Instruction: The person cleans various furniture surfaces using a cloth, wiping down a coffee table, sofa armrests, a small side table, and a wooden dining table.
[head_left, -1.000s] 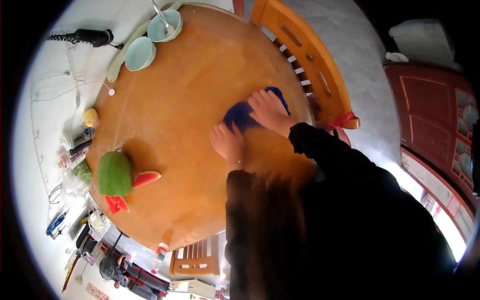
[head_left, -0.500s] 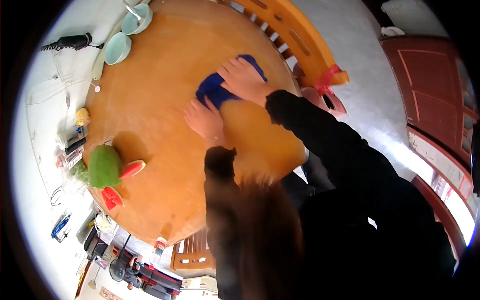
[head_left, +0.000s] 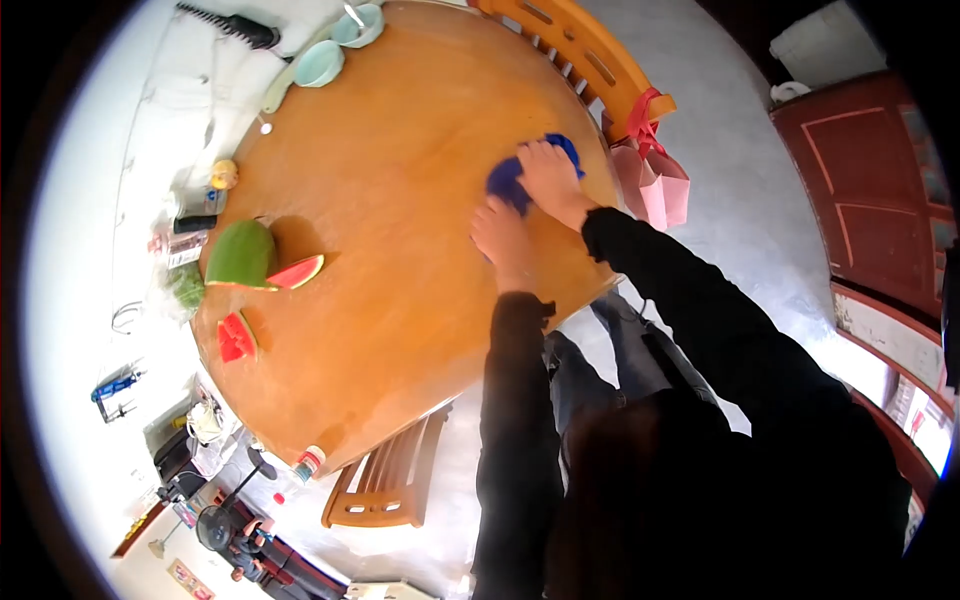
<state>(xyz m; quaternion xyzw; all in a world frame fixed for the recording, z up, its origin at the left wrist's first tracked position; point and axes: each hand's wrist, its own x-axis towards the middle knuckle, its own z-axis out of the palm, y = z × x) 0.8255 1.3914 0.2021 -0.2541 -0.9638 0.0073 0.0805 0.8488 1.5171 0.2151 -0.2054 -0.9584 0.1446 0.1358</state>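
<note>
A blue cloth (head_left: 507,184) lies bunched on the round wooden table (head_left: 400,250), near its right edge. My right hand (head_left: 550,178) rests on the cloth with its fingers pressed into it, and blue fabric shows on both sides. Just below and left of it, my left hand (head_left: 502,238) lies on the tabletop, its fingertips touching the cloth's lower edge. Those fingers are extended, slightly blurred and do not wrap round the fabric.
At left are a cut watermelon (head_left: 240,252) and red slices (head_left: 298,272). Pale bowls (head_left: 319,64) sit at the top edge, a bottle (head_left: 309,462) at the bottom edge. Chairs (head_left: 590,62) and a pink bag (head_left: 655,190) stand beside the table. A person (head_left: 245,545) sits far back.
The camera view has shifted. Both hands and the blue cloth have slid across the table toward my body since half a second ago, and the pink bag shows more fully.
</note>
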